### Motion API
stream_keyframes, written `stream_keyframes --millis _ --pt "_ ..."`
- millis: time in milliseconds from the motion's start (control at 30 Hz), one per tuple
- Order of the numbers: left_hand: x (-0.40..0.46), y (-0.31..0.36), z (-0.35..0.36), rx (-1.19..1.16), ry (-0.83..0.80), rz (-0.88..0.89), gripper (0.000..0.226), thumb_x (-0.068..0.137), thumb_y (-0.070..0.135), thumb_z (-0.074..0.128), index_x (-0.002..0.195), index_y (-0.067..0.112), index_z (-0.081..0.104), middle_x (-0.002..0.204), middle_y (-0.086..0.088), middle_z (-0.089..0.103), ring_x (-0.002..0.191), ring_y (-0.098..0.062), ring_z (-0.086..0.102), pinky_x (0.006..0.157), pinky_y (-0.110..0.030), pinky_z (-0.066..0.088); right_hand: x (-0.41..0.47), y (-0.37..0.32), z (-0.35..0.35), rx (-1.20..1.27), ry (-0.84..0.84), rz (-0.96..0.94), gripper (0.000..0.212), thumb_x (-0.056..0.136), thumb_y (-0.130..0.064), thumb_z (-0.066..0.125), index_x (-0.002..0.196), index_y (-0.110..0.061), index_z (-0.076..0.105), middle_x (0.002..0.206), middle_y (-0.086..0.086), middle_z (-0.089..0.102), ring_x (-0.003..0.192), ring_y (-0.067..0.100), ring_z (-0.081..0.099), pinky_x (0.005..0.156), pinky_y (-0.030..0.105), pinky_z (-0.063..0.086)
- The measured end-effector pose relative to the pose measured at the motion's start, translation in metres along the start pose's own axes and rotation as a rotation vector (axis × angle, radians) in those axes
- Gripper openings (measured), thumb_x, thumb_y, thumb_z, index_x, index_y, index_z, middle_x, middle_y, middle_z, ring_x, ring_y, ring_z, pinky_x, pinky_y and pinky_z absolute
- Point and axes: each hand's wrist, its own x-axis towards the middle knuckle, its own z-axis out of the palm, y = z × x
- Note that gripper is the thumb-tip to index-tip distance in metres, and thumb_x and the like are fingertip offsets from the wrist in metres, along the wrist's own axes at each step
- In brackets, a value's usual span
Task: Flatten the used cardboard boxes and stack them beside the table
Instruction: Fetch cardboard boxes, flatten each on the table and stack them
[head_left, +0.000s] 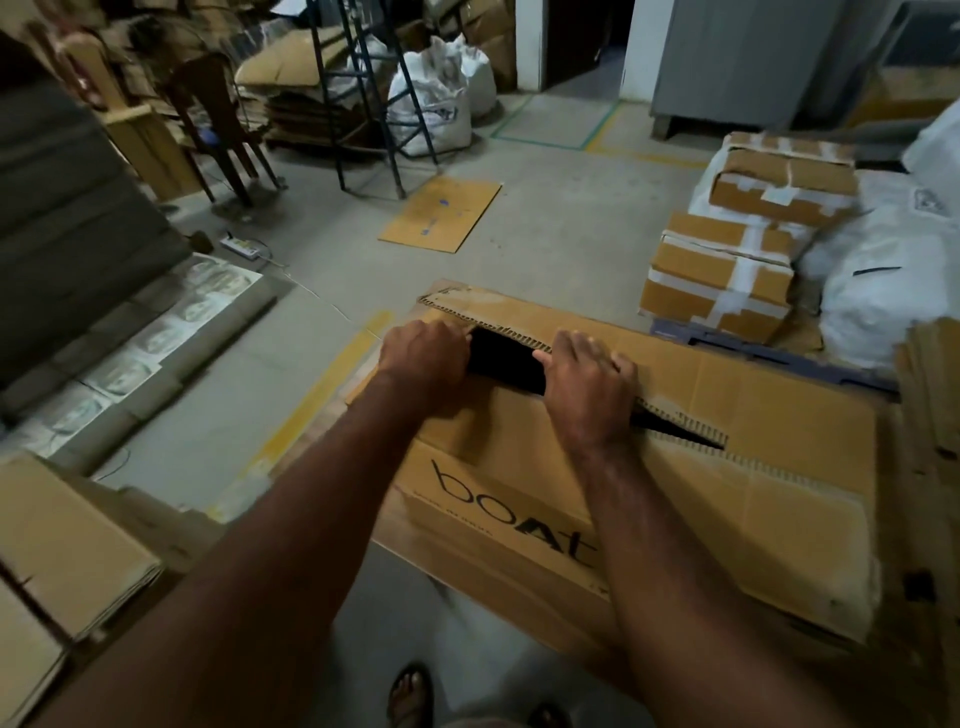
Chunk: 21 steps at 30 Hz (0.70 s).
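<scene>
Basically, the big boAt-printed carton (597, 467) lay on its side on the floor in front of the person, seam split. Both hands worked that gap: left hand (423, 358) curled over the near edge, right hand (589, 387) clamped on the far flap. Best to pull evenly apart along the seam, then press flat.

Two hands (423, 358) (587, 379), one printed box (519, 499), two taped boxes (722, 280) (784, 182).

Warehouse: taped cartons (727, 270), bulk sacks (436, 104), steel racking (363, 93).
</scene>
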Motion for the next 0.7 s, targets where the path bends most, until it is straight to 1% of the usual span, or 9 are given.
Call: stream_keyframes --millis 67,133,200,300,433,533,600,633,700 --pt "0.004 -0.012 -0.008 -0.02 0.006 -0.003 0.041 0.11 0.036 0.029 0.123 0.013 0.06 0.119 -0.014 0.067 0.111 -0.038 0.063 0.081 -0.041 0.045 0.003 -0.001 0.0 -0.001 0.039 0.027 0.047 0.108 -0.047 0.038 0.124 -0.013 0.067 0.115 0.006 0.074 0.107 0.024 0.069 0.093 0.044 0.048" --pt "0.006 -0.022 -0.011 -0.044 0.024 -0.018 0.04 0.11 0.036 0.03 0.123 0.012 0.06 0.119 -0.017 0.066 0.111 -0.04 0.063 0.085 -0.043 0.047 0.005 -0.002 0.0 0.005 0.037 0.043 0.047 0.108 -0.047 0.039 0.124 -0.013 0.068 0.116 0.006 0.074 0.11 0.024 0.07 0.095 0.044 0.048" --pt "0.007 -0.028 -0.013 -0.077 0.046 -0.038 0.039 0.109 0.036 0.03 0.122 0.013 0.059 0.117 -0.017 0.066 0.109 -0.04 0.063 0.085 -0.043 0.049 0.005 -0.002 -0.002 0.017 0.023 0.052 0.048 0.108 -0.047 0.038 0.126 -0.013 0.067 0.119 0.007 0.074 0.113 0.024 0.069 0.096 0.045 0.047" --pt "0.011 -0.041 -0.013 -0.129 0.062 -0.072 0.043 0.109 0.039 0.027 0.123 0.013 0.059 0.115 -0.018 0.066 0.108 -0.041 0.063 0.084 -0.043 0.049 0.006 -0.002 -0.004 0.041 0.034 0.059 0.044 0.107 -0.044 0.045 0.127 -0.012 0.068 0.12 0.009 0.074 0.115 0.026 0.069 0.098 0.046 0.047" --pt "0.018 -0.064 -0.016 -0.192 0.122 -0.14 0.044 0.109 0.039 0.029 0.121 0.011 0.061 0.112 -0.02 0.065 0.102 -0.041 0.063 0.078 -0.043 0.047 0.006 -0.004 -0.005 0.05 0.01 0.053 0.043 0.107 -0.044 0.047 0.129 -0.012 0.066 0.122 0.008 0.073 0.118 0.027 0.068 0.099 0.048 0.048" --pt "0.032 -0.09 -0.012 -0.284 0.114 -0.236 0.043 0.107 0.039 0.032 0.124 0.009 0.058 0.115 -0.022 0.062 0.106 -0.043 0.062 0.08 -0.044 0.046 0.005 -0.005 -0.006 0.035 -0.017 0.045 0.044 0.108 -0.045 0.044 0.13 -0.013 0.064 0.124 0.007 0.072 0.118 0.026 0.067 0.099 0.049 0.047" --pt "0.037 -0.11 0.0 -0.338 0.101 -0.336 0.035 0.105 0.034 0.038 0.128 0.011 0.05 0.121 -0.023 0.059 0.109 -0.044 0.06 0.08 -0.046 0.044 -0.002 -0.001 -0.008 0.014 -0.078 0.005 0.043 0.106 -0.045 0.047 0.131 -0.014 0.064 0.128 0.006 0.07 0.12 0.026 0.065 0.1 0.048 0.046" --pt "0.037 -0.12 0.008 -0.335 0.087 -0.365 0.034 0.102 0.028 0.044 0.131 0.011 0.043 0.127 -0.023 0.055 0.113 -0.045 0.057 0.083 -0.05 0.045 -0.006 0.0 -0.009 0.01 -0.125 -0.023 0.042 0.104 -0.045 0.051 0.13 -0.015 0.065 0.13 0.007 0.069 0.121 0.026 0.065 0.101 0.048 0.046" --pt "0.036 -0.137 0.038 -0.291 0.009 -0.339 0.054 0.096 0.03 0.056 0.142 0.014 0.033 0.143 -0.02 0.039 0.13 -0.044 0.045 0.1 -0.058 0.039 -0.01 0.002 -0.013 0.055 -0.228 -0.023 0.038 0.101 -0.041 0.058 0.126 -0.015 0.068 0.127 0.007 0.071 0.114 0.026 0.067 0.097 0.044 0.05"
